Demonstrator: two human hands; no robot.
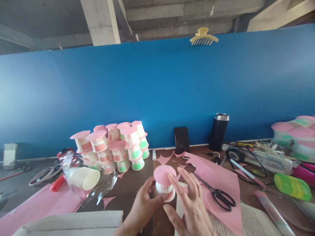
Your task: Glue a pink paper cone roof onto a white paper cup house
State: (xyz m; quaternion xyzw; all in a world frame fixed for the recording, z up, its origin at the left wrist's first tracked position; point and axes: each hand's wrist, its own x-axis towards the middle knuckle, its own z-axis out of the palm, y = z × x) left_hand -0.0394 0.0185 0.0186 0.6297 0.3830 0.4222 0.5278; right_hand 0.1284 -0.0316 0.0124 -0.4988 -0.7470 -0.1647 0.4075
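Observation:
My left hand (147, 206) is closed around a small white paper cup (161, 189), which stands upside down with a drawn window on its side. A round pink paper disc (164, 175) lies over the cup's base like a roof. My right hand (189, 200) is at the cup's right side, fingers stretched and apart, with a fingertip touching or very near the disc's edge. Just right of that hand, black-handled scissors (223, 199) lie on a cut pink sheet (219, 175). Pink offcuts (165, 159) are scattered behind the cup.
Stacked decorated cups (119, 152) stand at the back left, and more (282, 132) at the far right. Plain nested cups (85, 178) lie in a clear bag. A phone (181, 139) and black flask (219, 131) stand by the blue partition (157, 85).

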